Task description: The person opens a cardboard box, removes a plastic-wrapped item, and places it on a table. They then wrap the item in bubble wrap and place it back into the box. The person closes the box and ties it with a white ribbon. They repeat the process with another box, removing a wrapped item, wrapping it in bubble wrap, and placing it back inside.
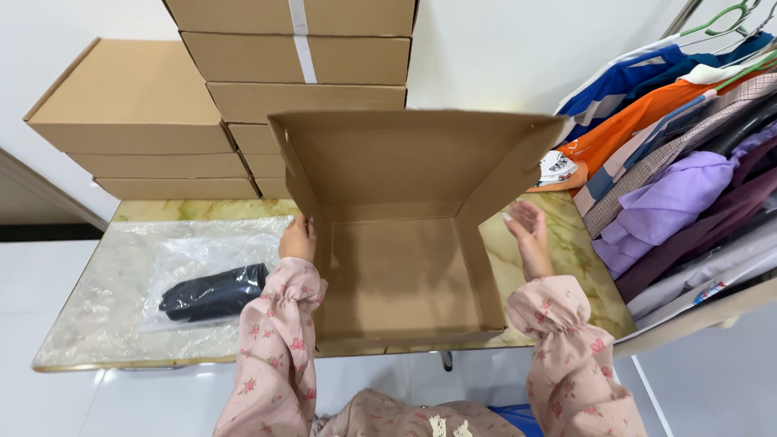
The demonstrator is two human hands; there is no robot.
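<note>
Head view: open cardboard box faces up, lid upright at far side.

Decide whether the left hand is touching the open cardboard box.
Touching. The head view shows the left hand pressed against the left wall of the open cardboard box.

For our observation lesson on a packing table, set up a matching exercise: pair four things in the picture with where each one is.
Things:
1. open cardboard box
2. bagged dark garment
3. stacked flat boxes
4. hanging clothes

Places:
A. far right, on hangers
B. between the left hand and right hand
C. behind the table, against the wall
D. on the table, left of the person's left sleeve

Pairs: 1-B, 2-D, 3-C, 4-A
</note>
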